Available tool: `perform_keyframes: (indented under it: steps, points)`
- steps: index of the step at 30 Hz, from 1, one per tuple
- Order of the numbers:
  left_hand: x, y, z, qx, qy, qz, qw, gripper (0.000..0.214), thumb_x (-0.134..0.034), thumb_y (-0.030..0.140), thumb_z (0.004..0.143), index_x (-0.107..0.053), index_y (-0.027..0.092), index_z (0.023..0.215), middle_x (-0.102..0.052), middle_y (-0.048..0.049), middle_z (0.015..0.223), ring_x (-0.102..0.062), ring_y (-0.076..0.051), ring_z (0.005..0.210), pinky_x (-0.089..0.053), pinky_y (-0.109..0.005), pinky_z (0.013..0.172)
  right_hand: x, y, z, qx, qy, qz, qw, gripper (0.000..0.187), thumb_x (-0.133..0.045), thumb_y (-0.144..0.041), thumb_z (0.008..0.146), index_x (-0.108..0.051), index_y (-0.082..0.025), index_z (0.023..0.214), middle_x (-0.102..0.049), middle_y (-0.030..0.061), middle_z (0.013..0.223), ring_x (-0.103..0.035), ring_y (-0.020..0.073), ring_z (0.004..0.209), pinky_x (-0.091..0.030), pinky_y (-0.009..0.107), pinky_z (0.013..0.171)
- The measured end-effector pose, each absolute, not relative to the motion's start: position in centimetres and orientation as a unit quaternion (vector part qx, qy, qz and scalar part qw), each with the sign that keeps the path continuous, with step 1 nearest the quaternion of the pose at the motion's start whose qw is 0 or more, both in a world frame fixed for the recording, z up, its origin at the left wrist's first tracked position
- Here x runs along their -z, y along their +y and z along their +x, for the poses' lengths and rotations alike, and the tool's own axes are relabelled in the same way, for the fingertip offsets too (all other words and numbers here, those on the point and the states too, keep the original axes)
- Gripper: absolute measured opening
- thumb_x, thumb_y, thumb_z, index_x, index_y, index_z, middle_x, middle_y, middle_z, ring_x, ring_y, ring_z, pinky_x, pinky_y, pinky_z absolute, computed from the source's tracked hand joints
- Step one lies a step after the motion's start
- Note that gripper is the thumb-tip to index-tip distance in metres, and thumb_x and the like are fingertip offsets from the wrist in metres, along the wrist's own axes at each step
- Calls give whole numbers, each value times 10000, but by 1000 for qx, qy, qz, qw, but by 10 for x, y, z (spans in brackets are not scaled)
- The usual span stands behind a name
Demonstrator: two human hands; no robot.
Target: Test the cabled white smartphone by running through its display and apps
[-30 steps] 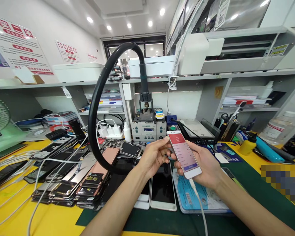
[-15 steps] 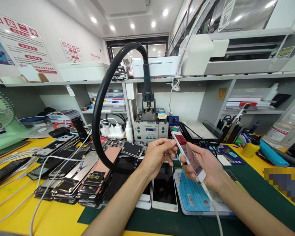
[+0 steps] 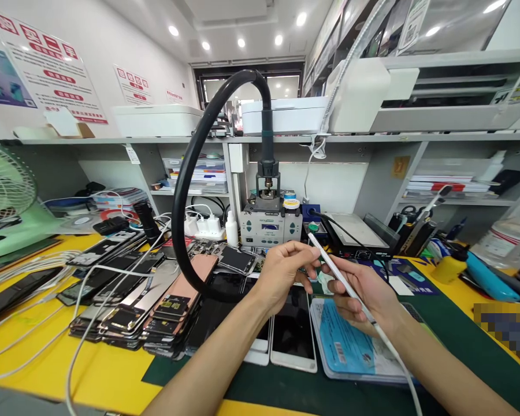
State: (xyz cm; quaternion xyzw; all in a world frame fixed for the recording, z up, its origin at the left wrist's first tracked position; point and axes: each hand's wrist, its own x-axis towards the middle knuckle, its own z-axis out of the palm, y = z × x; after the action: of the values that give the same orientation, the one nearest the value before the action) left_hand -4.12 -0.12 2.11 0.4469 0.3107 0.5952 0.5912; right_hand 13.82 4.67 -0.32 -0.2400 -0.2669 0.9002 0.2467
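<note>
My right hand [image 3: 366, 292] is closed around a white smartphone [image 3: 344, 281], which is tilted almost edge-on to me. A white charging cable [image 3: 398, 355] runs from the phone's lower end. My left hand [image 3: 288, 271] has its fingers curled, with thumb and index fingertip at the phone's upper side edge. Below the hands, a white-framed device with a dark screen [image 3: 293, 332] lies on the green mat [image 3: 286, 390]. A flat case with a blue label [image 3: 344, 338] lies to its right, under my right hand.
Stacked phone parts [image 3: 173, 312] stand left of my left forearm. A hot-air station [image 3: 271, 225] with a thick looping black hose [image 3: 182, 190] stands behind. A flat heating plate [image 3: 357, 231], a yellow bottle [image 3: 449, 263] and a green fan [image 3: 8, 202] flank the work area.
The phone has turned in my right hand, from its lit screen facing me to nearly edge-on. My left hand stays by its upper edge. The whole view has shifted slightly.
</note>
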Motion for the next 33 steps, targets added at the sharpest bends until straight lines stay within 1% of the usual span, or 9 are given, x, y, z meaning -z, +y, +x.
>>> perform_keyframes:
  steps: [2,4,7,10,12,15,22,29,33]
  points:
    - [-21,-1,-42,-597,309,447,590,214,-756,296,753,-647,115,784,-611,-36,740,-539,-103,569,-472,-205,395,3,46,138,-900,-270,-241,245,383,-354,-332,1002,-660,-145,870,-652,35,548,-609,179,342,-485,262,283]
    - [-19,1,-43,-602,320,443,582,207,-755,293,747,-649,121,786,-611,-35,714,-546,-110,575,-474,-207,399,-1,44,136,-889,-283,-254,255,365,-367,-338,998,-664,-146,906,-670,46,580,-626,186,371,-502,273,310]
    - [-18,5,-45,-612,367,429,554,164,-729,265,749,-652,128,795,-610,-33,643,-550,-119,553,-470,-209,407,-8,40,132,-869,-308,-262,285,342,-402,-352,985,-660,-136,1044,-720,90,714,-683,217,492,-560,323,419]
    - [-19,8,-47,-622,407,402,535,113,-701,205,722,-643,125,778,-608,-35,609,-545,-118,523,-467,-210,407,-12,35,129,-863,-327,-244,299,390,-406,-380,980,-625,-127,1181,-738,130,857,-712,250,615,-585,381,545]
    - [-20,9,-49,-622,414,389,539,96,-684,184,709,-634,123,765,-603,-33,605,-542,-114,515,-467,-210,409,-12,33,128,-861,-336,-235,302,423,-397,-394,982,-608,-120,1224,-737,144,907,-717,261,658,-585,401,598]
    - [-19,11,-50,-616,414,381,551,90,-665,188,712,-628,122,759,-604,-37,638,-548,-114,526,-471,-213,411,-11,32,127,-856,-347,-229,308,439,-383,-400,985,-616,-108,1214,-735,163,946,-722,267,687,-581,417,649]
    - [-16,15,-52,-595,414,379,575,181,-725,253,720,-646,101,779,-612,-53,692,-552,-111,569,-455,-195,408,-9,31,125,-840,-360,-234,332,440,-392,-421,976,-638,-96,1143,-737,167,937,-727,285,697,-576,432,671]
    - [-13,17,-54,-581,427,371,585,248,-774,298,699,-619,106,669,-563,-24,644,-509,-86,542,-437,-178,401,-6,29,125,-829,-362,-245,348,461,-435,-443,958,-598,-103,1224,-731,173,979,-723,300,731,-570,468,710]
    - [-10,20,-56,-577,436,358,591,239,-787,287,689,-650,91,705,-559,-16,647,-505,-79,540,-428,-169,394,-5,30,125,-828,-369,-238,347,475,-430,-450,959,-601,-93,1222,-727,174,982,-715,284,710,-571,456,694]
